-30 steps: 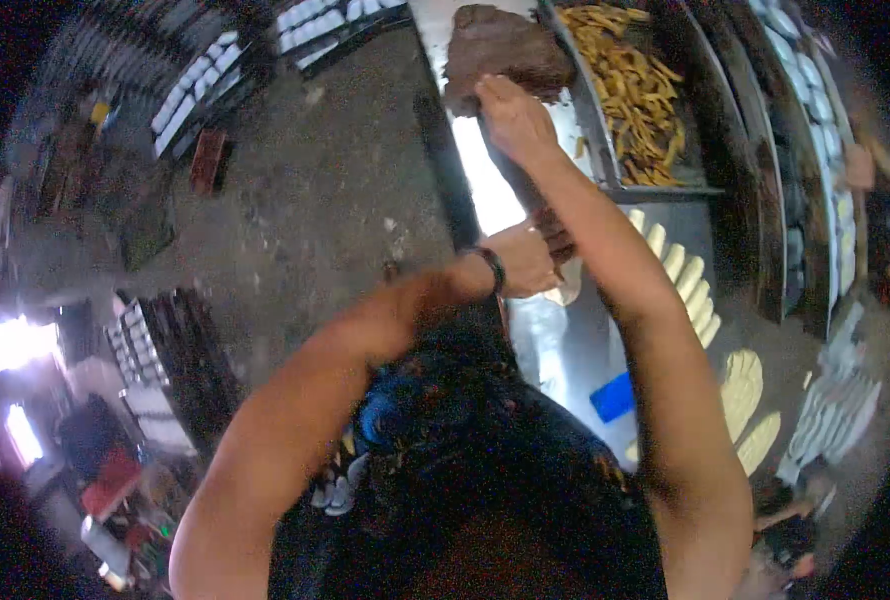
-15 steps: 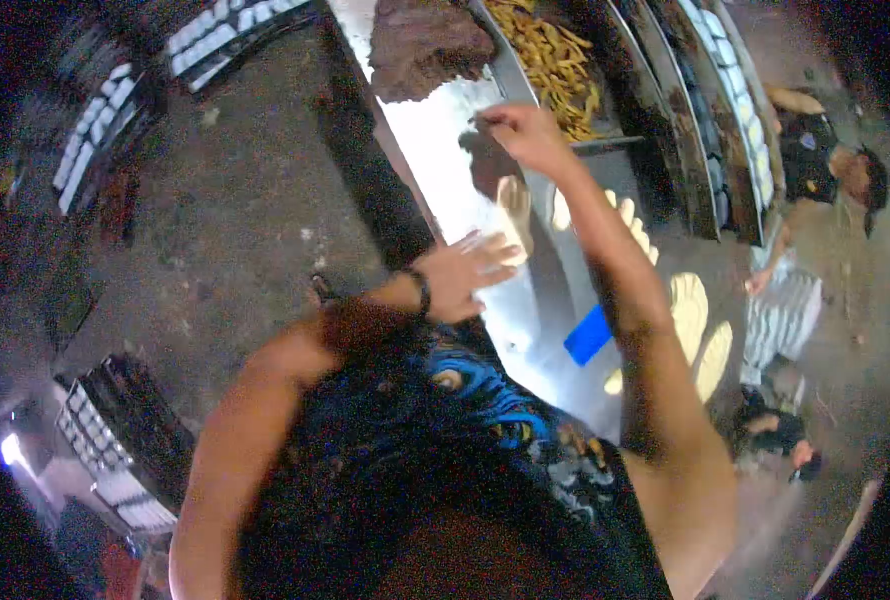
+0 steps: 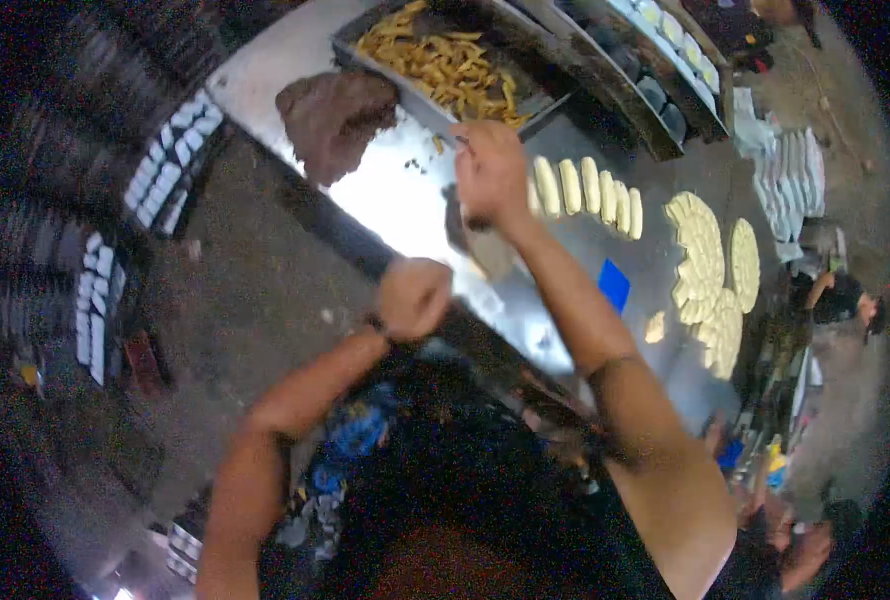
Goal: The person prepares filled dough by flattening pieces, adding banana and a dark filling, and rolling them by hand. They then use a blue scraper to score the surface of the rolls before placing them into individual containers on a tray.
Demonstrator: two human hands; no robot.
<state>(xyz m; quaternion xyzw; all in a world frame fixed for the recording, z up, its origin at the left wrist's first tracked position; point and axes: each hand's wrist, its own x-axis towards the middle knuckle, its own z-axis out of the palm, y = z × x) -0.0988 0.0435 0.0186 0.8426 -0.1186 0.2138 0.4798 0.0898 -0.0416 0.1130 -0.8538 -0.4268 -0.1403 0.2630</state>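
My right hand [image 3: 492, 175] is over the metal table with its fingers curled closed; what they hold, if anything, is hidden. Below it lies a flat pale dough piece [image 3: 491, 252], partly covered by the hand and forearm. At the table's near edge, my left hand [image 3: 415, 298] looks curled into a blurred fist, its fingertips out of sight. A dark brown, paste-like mass [image 3: 340, 120] rests on the table up and left of my right hand. Beyond that hand stands a metal tray [image 3: 420, 97] of yellow-brown strips [image 3: 445, 65].
Several dough rolls [image 3: 592, 185] lie in a row right of my right hand. Overlapping dough pieces [image 3: 700, 260] are farther right. A blue flat piece [image 3: 614, 286] sits beside my right forearm. Trays of white pieces [image 3: 175, 160] stand at left. Other people [image 3: 845, 300] are at right.
The view has turned and shifted along the table. My left hand, earlier spread beside the dough piece, is now curled and nearer the table edge. My right hand stays closed, now nearer the dough.
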